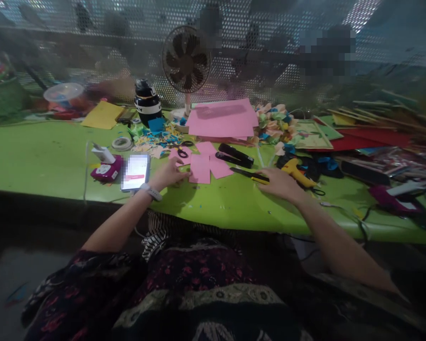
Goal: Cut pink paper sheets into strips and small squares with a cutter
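My left hand (169,174) rests on the green table with its fingers apart, beside the left edge of a small pink paper piece (200,169). Other pink pieces (220,166) lie partly overlapped with it. My right hand (279,183) has its fingers around the back end of a yellow and black utility knife (250,175), whose tip points left toward the pink paper. A black stapler (235,155) lies just above the knife. Black-handled scissors (183,150) lie above my left hand, partly over pink paper.
A lit phone (135,173) and a purple power socket (107,169) sit left of my left hand. Pink sheets (223,118) lie at the back by a fan (186,59) and a black bottle (147,104). A yellow glue gun (298,173) lies beyond my right hand.
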The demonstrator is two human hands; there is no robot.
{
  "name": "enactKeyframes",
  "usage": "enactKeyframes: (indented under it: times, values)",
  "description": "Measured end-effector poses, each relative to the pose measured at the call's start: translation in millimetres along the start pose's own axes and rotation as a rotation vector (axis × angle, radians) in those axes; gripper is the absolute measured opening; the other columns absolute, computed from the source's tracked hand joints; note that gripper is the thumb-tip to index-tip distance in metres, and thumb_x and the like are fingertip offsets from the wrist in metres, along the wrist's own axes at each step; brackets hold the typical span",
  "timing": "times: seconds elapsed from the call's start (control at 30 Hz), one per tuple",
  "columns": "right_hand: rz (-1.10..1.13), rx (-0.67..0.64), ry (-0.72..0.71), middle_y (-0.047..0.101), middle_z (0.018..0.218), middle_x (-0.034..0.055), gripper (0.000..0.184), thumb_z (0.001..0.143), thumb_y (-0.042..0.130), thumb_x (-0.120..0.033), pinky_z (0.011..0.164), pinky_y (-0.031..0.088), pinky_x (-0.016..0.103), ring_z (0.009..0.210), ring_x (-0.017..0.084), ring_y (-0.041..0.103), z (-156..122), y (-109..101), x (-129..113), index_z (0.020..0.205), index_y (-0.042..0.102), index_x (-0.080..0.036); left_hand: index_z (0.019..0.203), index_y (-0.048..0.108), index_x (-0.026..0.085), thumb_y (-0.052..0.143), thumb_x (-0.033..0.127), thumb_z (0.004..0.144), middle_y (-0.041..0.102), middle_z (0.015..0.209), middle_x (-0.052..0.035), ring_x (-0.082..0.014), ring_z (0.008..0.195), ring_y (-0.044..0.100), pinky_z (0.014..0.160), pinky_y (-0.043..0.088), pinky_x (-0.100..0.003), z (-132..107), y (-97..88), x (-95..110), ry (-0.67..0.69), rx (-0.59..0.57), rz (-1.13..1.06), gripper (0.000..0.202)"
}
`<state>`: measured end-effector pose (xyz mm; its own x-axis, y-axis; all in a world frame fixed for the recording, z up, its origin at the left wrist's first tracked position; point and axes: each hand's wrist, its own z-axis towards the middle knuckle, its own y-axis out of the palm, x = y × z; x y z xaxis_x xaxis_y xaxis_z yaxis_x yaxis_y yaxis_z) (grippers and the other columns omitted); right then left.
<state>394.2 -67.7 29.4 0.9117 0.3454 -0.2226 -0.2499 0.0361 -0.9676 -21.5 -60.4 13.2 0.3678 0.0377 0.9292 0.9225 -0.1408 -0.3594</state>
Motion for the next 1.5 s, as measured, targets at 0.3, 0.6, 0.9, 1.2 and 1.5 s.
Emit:
enactKeyframes:
  times: [0.3, 0.6, 0.9, 1.2, 1.5]
  values:
    - [-0.001, -0.048, -0.012, 0.078, 0.104, 0.0139, 0.036, 0.075, 0.068, -0.027, 0.089, 0.057, 0.043, 0.099, 0.032, 0.072, -1.1, 1.2, 12.3, 0.108, 0.08, -0.018, 0.092, 0.074, 0.019, 0.097, 0.037, 0.056, 0.068, 0.103, -0.0115, -0.0311, 0.102, 0.062, 0.086, 0.046, -0.035, 24.1, 15.4, 18.7, 0.327, -0.061, 0.401, 0.046]
    - [0.141, 0.009, -0.054, 0.076, 0.109, 0.0115, 0.034, 0.076, 0.067, -0.025, 0.093, 0.057, 0.045, 0.101, 0.03, 0.071, 18.9, 10.5, -21.8, 0.108, 0.078, -0.02, 0.067, 0.067, 0.02, 0.092, 0.034, 0.064, 0.067, 0.072, -0.0061, -0.0195, 0.067, 0.055, 0.067, 0.043, -0.032, 46.4, 18.3, 18.6, 0.245, -0.307, 0.352, 0.029]
    - [0.098, -0.132, -0.235, 0.072, 0.108, 0.0121, 0.032, 0.077, 0.066, -0.024, 0.092, 0.056, 0.044, 0.103, 0.031, 0.068, 35.4, 12.9, -54.4, 0.108, 0.076, -0.021, 0.112, 0.063, 0.018, 0.088, 0.029, 0.067, 0.063, 0.09, -0.0053, -0.0193, 0.078, 0.058, 0.068, 0.044, -0.031, 30.9, 18.2, 19.3, 0.169, -0.24, 0.336, 0.052]
    - [0.165, -0.23, -0.298, 0.069, 0.107, 0.0088, 0.033, 0.072, 0.066, -0.022, 0.091, 0.055, 0.041, 0.102, 0.029, 0.066, 34.8, 9.0, -59.4, 0.105, 0.073, -0.022, 0.125, 0.062, 0.016, 0.081, 0.026, 0.077, 0.063, 0.076, -0.0019, -0.0206, 0.069, 0.061, 0.065, 0.048, -0.033, 21.7, 23.3, 9.5, 0.164, -0.17, 0.394, 0.053]
    - [0.2, -0.196, -0.351, 0.069, 0.11, 0.0107, 0.035, 0.076, 0.065, -0.024, 0.099, 0.053, 0.048, 0.108, 0.032, 0.064, 34.8, 17.7, -56.3, 0.111, 0.073, -0.021, 0.166, 0.034, 0.025, 0.036, 0.053, 0.109, 0.021, 0.177, -0.0084, -0.0291, 0.165, 0.014, 0.131, 0.013, -0.05, -9.8, 16.5, -1.6, 0.583, -0.388, 0.952, 0.064]
